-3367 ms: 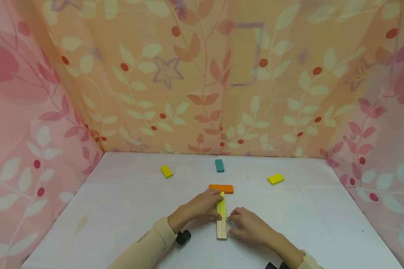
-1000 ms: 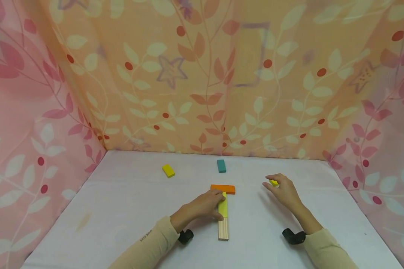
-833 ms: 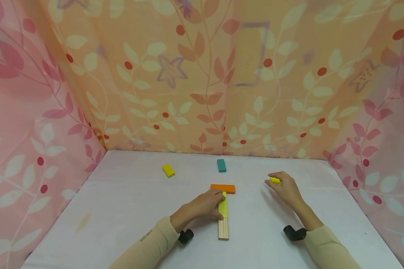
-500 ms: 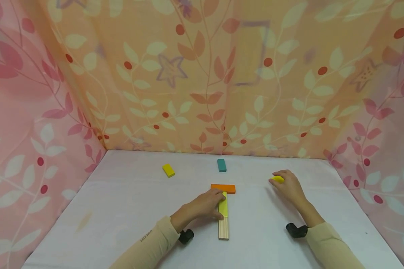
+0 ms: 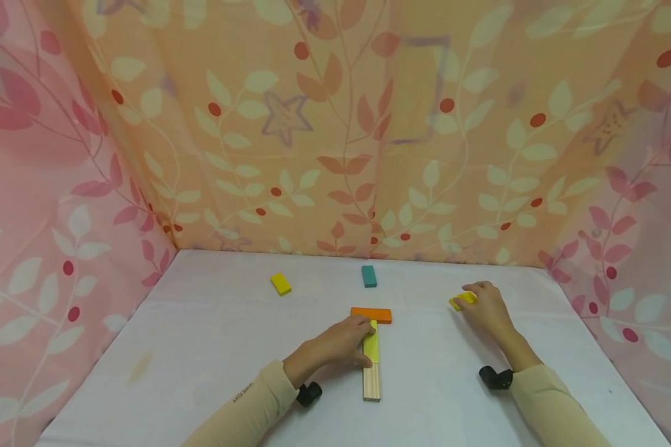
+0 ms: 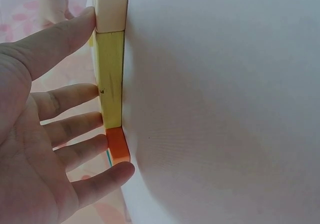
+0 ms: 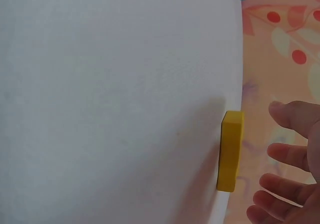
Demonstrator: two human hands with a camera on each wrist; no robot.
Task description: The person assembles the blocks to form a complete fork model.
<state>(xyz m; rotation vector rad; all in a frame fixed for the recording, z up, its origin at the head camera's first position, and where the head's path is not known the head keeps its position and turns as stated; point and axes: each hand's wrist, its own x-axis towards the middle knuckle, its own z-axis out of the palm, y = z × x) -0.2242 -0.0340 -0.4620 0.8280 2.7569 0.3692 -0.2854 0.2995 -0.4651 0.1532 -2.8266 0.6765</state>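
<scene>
In the head view, my left hand (image 5: pixel 335 341) lies over the row of blocks, fingertips at a pale yellow block (image 5: pixel 371 347). The left wrist view shows those fingers (image 6: pixel 75 96) outstretched, with the thumb beside a natural-wood block (image 6: pixel 111 6). That wood block (image 5: pixel 371 388) joins the yellow one's near end, and an orange block (image 5: pixel 383 315) lies crosswise at its far end. Over a bright yellow block (image 5: pixel 458 302) on the right hovers my right hand (image 5: pixel 488 313). Its fingers (image 7: pixel 287 156) are spread and look apart from that block (image 7: pixel 230 151) in the right wrist view.
A teal block (image 5: pixel 369 276) lies toward the back of the white-covered table (image 5: pixel 173 360), and another yellow block (image 5: pixel 281 284) lies back left. Patterned cloth (image 5: pixel 335 155) encloses the back and both sides.
My right hand has left the wood block's side and reached out to the yellow block at right, edging further right over it lately. The left hand has stayed in place.
</scene>
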